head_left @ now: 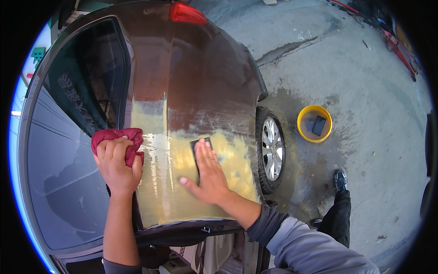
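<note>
My left hand (117,160) is closed around a bunched dark red cloth (119,135), beside the rear side window. On the car's rear side panel (210,86), my right hand (209,176) lies flat with its fingers stretched along a black piece of sandpaper (195,148), pressing it to the surface; most of the sandpaper is hidden under the palm. Yellowish filler (235,182) covers the lower part of the brown panel and looks wet and shiny near the cloth. Its thumb rests out to the left on the filler.
A wheel (272,148) sits to the right of the panel. On the wet concrete floor stands a yellow bucket (299,129) of water with a dark rectangular piece in it. An open door gap (200,251) lies nearest me. A red tail light (187,13) marks the far end.
</note>
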Available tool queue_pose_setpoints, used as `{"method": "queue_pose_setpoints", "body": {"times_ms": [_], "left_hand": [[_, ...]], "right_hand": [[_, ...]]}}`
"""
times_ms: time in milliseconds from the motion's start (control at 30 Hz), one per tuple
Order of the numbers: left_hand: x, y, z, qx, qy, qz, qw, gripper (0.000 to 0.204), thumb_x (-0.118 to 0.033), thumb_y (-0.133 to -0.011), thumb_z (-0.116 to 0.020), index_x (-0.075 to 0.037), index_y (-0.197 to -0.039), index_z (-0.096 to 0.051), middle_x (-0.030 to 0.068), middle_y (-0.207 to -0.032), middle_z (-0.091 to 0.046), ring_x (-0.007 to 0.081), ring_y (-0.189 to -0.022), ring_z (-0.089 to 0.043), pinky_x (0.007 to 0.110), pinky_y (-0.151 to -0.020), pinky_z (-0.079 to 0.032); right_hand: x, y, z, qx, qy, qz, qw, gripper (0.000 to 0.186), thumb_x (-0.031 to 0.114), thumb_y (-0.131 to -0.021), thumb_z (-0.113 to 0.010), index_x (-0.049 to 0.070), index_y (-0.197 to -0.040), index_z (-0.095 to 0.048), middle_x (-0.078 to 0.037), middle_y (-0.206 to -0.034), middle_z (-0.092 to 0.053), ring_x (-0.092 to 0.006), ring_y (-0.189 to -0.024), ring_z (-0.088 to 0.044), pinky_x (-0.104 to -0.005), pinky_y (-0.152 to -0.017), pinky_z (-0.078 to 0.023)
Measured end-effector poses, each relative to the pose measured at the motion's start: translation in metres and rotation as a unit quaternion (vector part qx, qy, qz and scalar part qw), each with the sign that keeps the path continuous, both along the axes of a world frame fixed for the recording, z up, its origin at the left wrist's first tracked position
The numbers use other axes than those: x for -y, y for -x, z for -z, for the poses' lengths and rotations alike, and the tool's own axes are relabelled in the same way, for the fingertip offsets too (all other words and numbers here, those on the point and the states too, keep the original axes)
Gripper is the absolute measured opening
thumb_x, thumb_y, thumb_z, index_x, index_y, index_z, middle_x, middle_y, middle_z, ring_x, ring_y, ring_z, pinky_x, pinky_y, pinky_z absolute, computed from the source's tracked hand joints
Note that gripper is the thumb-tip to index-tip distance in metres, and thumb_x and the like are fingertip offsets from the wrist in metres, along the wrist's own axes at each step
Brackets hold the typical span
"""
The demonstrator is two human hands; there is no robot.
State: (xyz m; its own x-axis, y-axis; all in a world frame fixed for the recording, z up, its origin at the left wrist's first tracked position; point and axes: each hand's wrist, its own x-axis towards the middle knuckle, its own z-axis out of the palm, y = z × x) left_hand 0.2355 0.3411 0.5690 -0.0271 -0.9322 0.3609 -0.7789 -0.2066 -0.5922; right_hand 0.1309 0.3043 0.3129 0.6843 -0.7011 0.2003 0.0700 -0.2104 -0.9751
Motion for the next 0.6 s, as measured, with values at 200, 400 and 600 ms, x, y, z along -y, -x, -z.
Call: {"method": "queue_pose_setpoints", "body": {"times_ms": [200,400,600], "left_hand": [[-0.002,-0.001,0.0,0.009,-0.002,0.005,1.0,0.035,-0.008,-0.07,-0.077,-0.011,-0.105,-0.074,0.0055,-0.115,-0.074,0.0348,-0.114,-0.061,0.052,-0.105,-0.044],[-0.001,0.0,0.001,0.007,0.0,-0.007,1.0,0.034,-0.009,-0.071,-0.076,-0.011,-0.105,-0.074,0.0057,-0.115,-0.074,0.0345,-0.115,-0.061,0.051,-0.106,-0.044],[-0.001,0.0,0.001,0.01,0.002,0.002,1.0,0.034,-0.01,-0.071,-0.076,-0.011,-0.105,-0.074,0.0052,-0.115,-0.074,0.0338,-0.115,-0.061,0.051,-0.105,-0.044]], "right_hand": [[0.003,-0.004,0.007,-0.043,-0.056,0.047,0.996,0.12,0.073,-0.101,-0.055,-0.012,-0.17,-0.007,-0.032,-0.18,-0.008,-0.0437,-0.169,-0.005,-0.0516,-0.137,-0.008],[-0.062,0.021,-0.045,0.089,0.09,-0.053,0.991,0.119,0.071,-0.1,-0.058,-0.012,-0.17,-0.009,-0.031,-0.18,-0.009,-0.0437,-0.169,-0.006,-0.0523,-0.137,-0.007],[-0.068,0.05,0.068,-0.063,-0.119,-0.006,0.991,0.116,0.065,-0.102,-0.058,-0.013,-0.17,-0.005,-0.037,-0.178,-0.007,-0.0484,-0.168,-0.003,-0.0539,-0.136,-0.004]]}}
